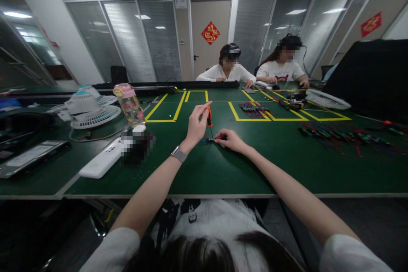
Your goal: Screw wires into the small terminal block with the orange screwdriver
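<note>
An orange and black screwdriver [209, 118] stands nearly upright, its shaft pointing down at a small green circuit board [211, 139] on the green table [197, 174]. My left hand [197, 125] is closed around the screwdriver's handle from the left, with the index finger stretched over its top. To the right of the board, my right hand [231, 140] pinches the board's right end with thumb and fingertips. Thin wires show at the board's left side. The screwdriver's tip meets the board, but the exact contact point is too small to make out.
Left on the table are a white power bank [103, 159], a pink-lidded bottle [129, 104], a white fan [94, 112] and a phone-like device [28, 157]. Wired boards [255, 109] lie ahead, more [347, 136] at right. Two people sit across the table.
</note>
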`<state>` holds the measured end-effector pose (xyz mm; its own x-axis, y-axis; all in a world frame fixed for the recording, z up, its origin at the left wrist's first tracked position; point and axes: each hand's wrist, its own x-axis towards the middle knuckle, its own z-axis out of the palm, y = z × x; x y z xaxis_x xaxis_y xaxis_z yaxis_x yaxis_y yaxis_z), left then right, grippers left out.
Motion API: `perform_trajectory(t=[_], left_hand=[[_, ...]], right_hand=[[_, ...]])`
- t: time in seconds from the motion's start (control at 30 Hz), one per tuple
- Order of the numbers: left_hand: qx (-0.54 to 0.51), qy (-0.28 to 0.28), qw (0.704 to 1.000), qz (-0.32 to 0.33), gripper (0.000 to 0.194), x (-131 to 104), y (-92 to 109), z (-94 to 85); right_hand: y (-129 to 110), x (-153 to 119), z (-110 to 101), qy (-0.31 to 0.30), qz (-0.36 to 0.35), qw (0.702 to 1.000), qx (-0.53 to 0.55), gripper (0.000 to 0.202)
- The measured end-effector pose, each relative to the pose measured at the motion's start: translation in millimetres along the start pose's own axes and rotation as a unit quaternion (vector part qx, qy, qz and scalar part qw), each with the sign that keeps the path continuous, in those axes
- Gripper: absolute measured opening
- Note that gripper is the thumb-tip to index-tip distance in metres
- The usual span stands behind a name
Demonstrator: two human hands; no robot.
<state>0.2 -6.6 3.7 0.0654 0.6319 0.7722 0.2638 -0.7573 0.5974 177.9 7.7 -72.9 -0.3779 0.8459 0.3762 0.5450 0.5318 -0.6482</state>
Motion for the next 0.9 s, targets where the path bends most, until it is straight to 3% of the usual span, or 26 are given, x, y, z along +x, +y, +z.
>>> perform_trajectory(t=[0.17, 0.3, 0.4, 0.6, 0.77, 0.9], left_hand=[[-0.076, -0.043, 0.996, -0.026, 0.028, 1.1, -0.6, 1.3], [0.03, -0.002, 0.999, 0.02, 0.017, -0.2, 4.2, 0.1], [0.068, 0.009, 0.997, 0.039, 0.02, -1.2, 6.1, -1.0], [-0.031, -0.057, 0.998, 0.019, 0.032, -0.5, 3.0, 0.9], [0.085, 0.022, 0.995, 0.054, 0.016, -1.3, 2.6, 0.6], [0.076, -0.004, 0.995, 0.068, 0.027, -2.0, 3.8, -0.4]], right_hand=[[-1.8, -0.2, -0.6, -0.007, -0.002, 1.0, 0.001, 0.016], [-1.3, -0.3, -0.3, -0.005, 0.001, 1.0, -0.002, 0.015], [-1.1, -0.2, -0.4, -0.007, 0.003, 1.0, 0.0, 0.015], [-0.3, 0.3, -0.2, -0.012, -0.001, 1.0, 0.003, 0.015], [2.0, 0.7, 0.8, -0.006, 0.003, 1.0, 0.002, 0.014], [0.6, 0.2, 0.1, -0.01, -0.001, 1.0, 0.007, 0.015]])
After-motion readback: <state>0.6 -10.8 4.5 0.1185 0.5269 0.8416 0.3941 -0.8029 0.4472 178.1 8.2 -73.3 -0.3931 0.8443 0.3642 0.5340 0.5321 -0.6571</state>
